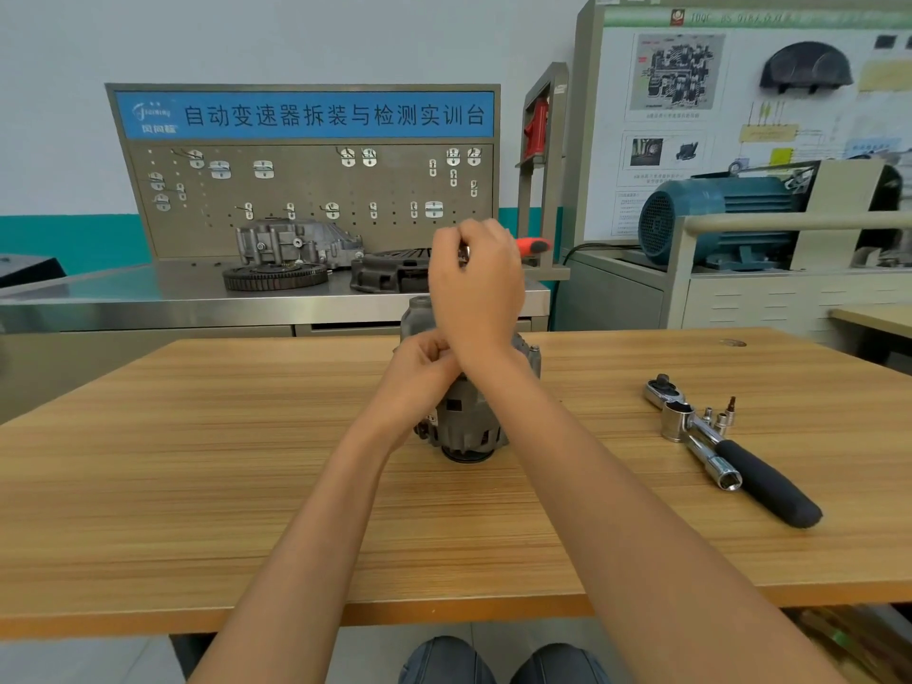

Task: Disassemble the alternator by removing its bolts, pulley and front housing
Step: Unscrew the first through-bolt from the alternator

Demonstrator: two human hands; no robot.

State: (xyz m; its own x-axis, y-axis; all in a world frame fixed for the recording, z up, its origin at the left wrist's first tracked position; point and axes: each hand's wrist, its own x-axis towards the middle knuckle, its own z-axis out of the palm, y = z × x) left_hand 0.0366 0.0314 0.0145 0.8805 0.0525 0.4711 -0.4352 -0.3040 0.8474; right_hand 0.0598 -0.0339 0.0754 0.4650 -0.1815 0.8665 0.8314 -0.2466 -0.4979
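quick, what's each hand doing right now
left hand: curled, gripping the alternator
right hand: raised, pinching something small and metallic, cannot tell what

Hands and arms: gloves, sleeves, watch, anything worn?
Nothing worn that shows. Left hand and right hand are bare, no gloves; no rings show. Both forearms are bare to the frame's bottom edge: no sleeves, watch or bands.
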